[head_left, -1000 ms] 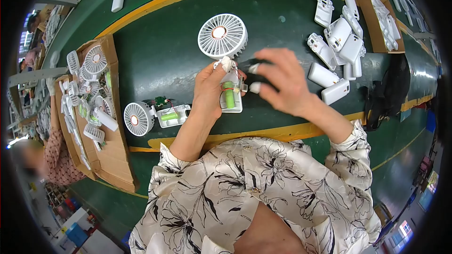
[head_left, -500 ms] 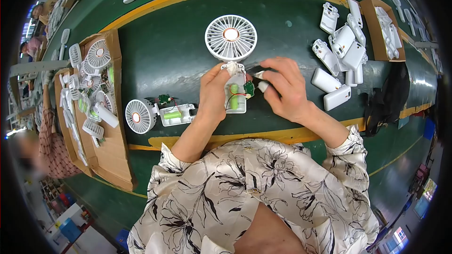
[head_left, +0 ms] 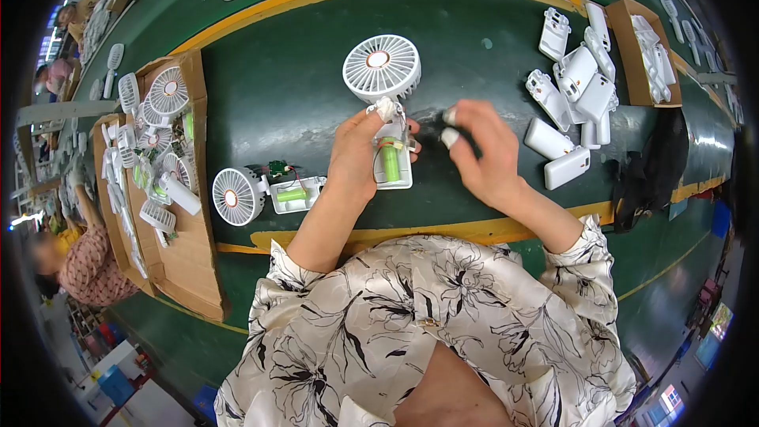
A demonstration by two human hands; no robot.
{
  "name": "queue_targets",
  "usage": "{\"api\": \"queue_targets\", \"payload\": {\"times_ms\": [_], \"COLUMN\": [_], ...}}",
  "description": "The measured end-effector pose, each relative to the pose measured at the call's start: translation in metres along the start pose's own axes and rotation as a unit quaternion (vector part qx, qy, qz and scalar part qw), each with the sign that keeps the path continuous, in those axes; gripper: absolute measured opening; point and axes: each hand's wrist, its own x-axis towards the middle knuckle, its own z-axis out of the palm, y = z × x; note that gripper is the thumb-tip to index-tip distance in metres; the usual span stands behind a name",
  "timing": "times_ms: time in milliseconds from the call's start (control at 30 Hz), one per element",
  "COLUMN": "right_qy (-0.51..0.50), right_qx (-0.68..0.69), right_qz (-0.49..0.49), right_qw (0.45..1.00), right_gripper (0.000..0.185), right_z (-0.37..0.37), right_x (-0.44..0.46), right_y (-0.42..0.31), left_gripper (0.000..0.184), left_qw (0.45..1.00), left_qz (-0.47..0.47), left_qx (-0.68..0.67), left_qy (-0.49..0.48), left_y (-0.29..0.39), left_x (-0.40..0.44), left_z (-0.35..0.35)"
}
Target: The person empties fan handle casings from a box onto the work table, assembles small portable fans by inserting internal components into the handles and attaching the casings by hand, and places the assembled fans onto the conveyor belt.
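Head view: fan (head_left: 382, 67) held over table (head_left: 277, 87) by left hand (head_left: 354, 152), pinched at neck, handle (head_left: 405, 171) open. Right hand (head_left: 489, 146) near, finger and thumb parted, nothing seen between. Fan judged light, stiff-shelled; wires (head_left: 380, 145), ill seen, perhaps fragile; best gripped by handle walls, clear of battery (head_left: 390, 162).

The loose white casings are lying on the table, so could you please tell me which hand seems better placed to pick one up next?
Right, most likely: the right hand is nearer the white casings and looks open and empty, while the left hand holds the opened fan.
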Motion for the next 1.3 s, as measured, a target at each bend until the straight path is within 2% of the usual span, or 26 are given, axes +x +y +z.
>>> {"api": "queue_targets", "payload": {"times_ms": [33,67,133,267,400,533,667,900,1100,1200,1300], "right_qy": [0.010,0.003,0.017,0.023,-0.031,-0.055,-0.027,-0.010,-0.054,-0.038,0.010], "right_qx": [-0.067,-0.074,-0.078,-0.062,-0.019,-0.023,-0.050,-0.041,-0.019,-0.021,-0.053], "right_qz": [-0.125,-0.169,-0.189,-0.201,-0.179,-0.156,-0.178,-0.186,-0.146,-0.145,-0.188], "right_qw": [0.990,0.983,0.979,0.977,0.983,0.986,0.982,0.982,0.988,0.988,0.981], "right_gripper": [0.023,0.023,0.024,0.026,0.024,0.024,0.022,0.020,0.019,0.020,0.021], "right_z": [-0.002,-0.001,0.005,0.012,0.012,0.007,0.006,0.008,0.006,0.004,0.003], "right_x": [0.000,-0.001,0.001,0.014,0.022,0.029,0.029,0.028,0.029,0.027,0.018], "right_y": [-0.001,-0.005,-0.013,-0.013,-0.013,-0.014,-0.012,-0.015,-0.017,-0.016,-0.015], "left_gripper": [0.020,0.020,0.019,0.018,0.021,0.020,0.021,0.018,0.018,0.021,0.025], "left_qw": [1.000,1.000,0.998,1.000,0.998,0.998,0.995,0.994,0.996,0.997,0.994], "left_qz": [0.001,-0.001,0.013,0.008,-0.024,-0.066,-0.095,-0.094,-0.087,-0.082,-0.093], "left_qx": [-0.019,-0.020,-0.030,0.001,0.035,0.012,-0.017,-0.030,-0.023,0.006,-0.054], "left_qy": [-0.023,-0.023,-0.046,0.015,0.044,0.011,-0.017,-0.041,-0.001,-0.013,-0.036], "left_y": [0.000,-0.001,-0.004,-0.015,-0.010,-0.008,-0.009,-0.013,-0.012,-0.015,-0.019], "left_x": [0.001,0.001,0.003,-0.001,-0.008,-0.009,-0.009,-0.008,-0.010,-0.008,-0.007], "left_z": [-0.001,-0.001,0.002,0.011,0.022,0.022,0.019,0.017,0.020,0.019,0.015]}}
